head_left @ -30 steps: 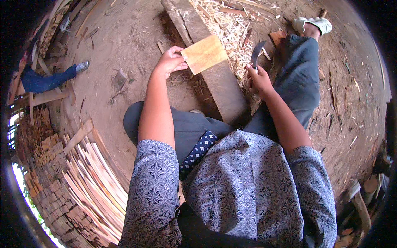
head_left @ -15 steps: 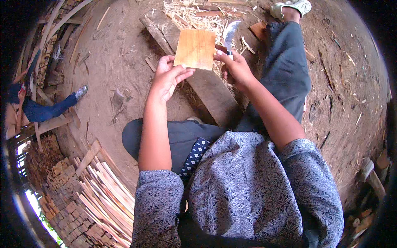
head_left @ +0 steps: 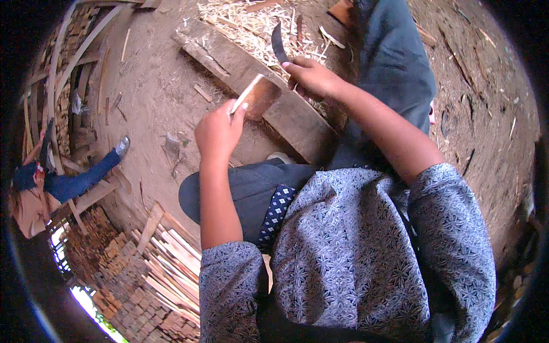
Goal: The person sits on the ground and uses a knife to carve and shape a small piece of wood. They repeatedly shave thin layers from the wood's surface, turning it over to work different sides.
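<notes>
Wooden board [head_left: 263, 98], held in left hand [head_left: 221, 127]

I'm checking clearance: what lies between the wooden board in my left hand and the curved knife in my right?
In the head view, no object separates board and knife; the gap shows only the plank and pale shavings beneath.

brown earth floor [head_left: 160, 68] | stacked wood pieces [head_left: 131, 308], lower left | daylight gap [head_left: 88, 306], possibly slatted wall [head_left: 59, 248]
</notes>
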`<state>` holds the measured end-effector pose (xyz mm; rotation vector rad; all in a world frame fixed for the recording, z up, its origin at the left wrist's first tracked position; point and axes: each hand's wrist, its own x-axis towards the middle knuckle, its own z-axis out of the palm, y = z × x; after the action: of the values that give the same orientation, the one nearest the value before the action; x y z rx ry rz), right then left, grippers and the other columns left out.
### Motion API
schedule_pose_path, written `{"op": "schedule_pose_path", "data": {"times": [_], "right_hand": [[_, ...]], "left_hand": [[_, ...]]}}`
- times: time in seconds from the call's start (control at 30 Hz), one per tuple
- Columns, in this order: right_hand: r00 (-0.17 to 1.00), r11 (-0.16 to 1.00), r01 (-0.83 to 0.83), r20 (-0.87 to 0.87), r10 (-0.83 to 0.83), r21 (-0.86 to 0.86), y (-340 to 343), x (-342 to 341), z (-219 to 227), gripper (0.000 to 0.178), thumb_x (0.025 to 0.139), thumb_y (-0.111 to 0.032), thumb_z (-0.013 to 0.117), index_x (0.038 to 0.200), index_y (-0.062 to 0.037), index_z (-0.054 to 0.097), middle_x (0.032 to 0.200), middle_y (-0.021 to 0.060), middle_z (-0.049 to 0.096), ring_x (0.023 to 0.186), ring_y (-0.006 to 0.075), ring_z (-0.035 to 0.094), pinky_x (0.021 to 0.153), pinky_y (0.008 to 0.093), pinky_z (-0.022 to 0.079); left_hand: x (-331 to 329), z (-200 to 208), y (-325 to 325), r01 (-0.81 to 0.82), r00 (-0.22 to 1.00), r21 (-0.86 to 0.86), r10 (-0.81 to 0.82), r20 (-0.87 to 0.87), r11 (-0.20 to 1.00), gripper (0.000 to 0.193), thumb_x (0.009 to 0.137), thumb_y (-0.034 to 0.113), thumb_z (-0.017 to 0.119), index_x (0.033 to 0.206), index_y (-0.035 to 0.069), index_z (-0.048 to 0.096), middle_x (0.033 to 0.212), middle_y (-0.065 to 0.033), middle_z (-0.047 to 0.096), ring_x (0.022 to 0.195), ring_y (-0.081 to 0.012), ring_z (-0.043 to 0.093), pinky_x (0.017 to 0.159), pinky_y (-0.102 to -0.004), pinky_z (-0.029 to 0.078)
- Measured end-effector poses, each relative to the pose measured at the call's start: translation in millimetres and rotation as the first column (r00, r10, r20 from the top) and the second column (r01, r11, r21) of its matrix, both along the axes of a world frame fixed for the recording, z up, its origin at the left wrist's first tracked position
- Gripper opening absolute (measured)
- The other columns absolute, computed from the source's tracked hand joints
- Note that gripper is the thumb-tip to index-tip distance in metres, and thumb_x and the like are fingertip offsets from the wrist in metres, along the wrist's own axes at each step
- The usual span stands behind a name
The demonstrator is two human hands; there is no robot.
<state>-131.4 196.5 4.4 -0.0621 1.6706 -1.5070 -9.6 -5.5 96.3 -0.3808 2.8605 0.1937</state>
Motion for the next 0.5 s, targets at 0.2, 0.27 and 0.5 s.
{"op": "schedule_pose_path", "data": {"times": [0.2,0.27,0.5], "right_hand": [[0.951,0.996,-0.062,-0.298,0.079,0.064,55.1,30.0,-20.9,0.053,0.101,-0.021,0.052,0.151,-0.0095,0.040,0.078,0.0025,0.057,0.060,0.0094,0.052,0.055,0.0284,0.047],[0.916,0.982,-0.158,-0.355,0.186,0.106,63.6,40.8,-13.3,0.053,0.097,-0.012,0.053,0.149,-0.0098,0.043,0.095,0.0109,0.066,0.078,0.0166,0.063,0.073,0.0335,0.053],[0.911,0.980,-0.167,-0.364,0.195,0.107,69.2,54.9,-3.2,0.047,0.091,-0.017,0.058,0.137,-0.0108,0.055,0.112,0.0259,0.067,0.104,0.0406,0.066,0.093,0.0459,0.052]], "left_hand": [[-0.5,-13.9,-9.4,0.242,0.959,0.026,-0.235,-0.162,0.970,0.035,0.084,0.030,0.070,0.107,0.005,0.065,0.092,-0.0180,0.064,0.090,-0.0390,0.063,0.077,-0.0480,0.051],[-6.4,-13.5,0.4,0.180,0.979,0.086,-0.170,-0.110,0.980,0.036,0.085,0.030,0.070,0.110,0.005,0.064,0.097,-0.0208,0.066,0.092,-0.0416,0.064,0.080,-0.0495,0.051],[-20.3,-27.3,21.6,0.172,0.985,0.097,-0.169,-0.041,0.980,0.032,0.089,0.031,0.069,0.104,0.003,0.062,0.099,-0.0219,0.067,0.090,-0.0437,0.065,0.075,-0.0489,0.052]]}}
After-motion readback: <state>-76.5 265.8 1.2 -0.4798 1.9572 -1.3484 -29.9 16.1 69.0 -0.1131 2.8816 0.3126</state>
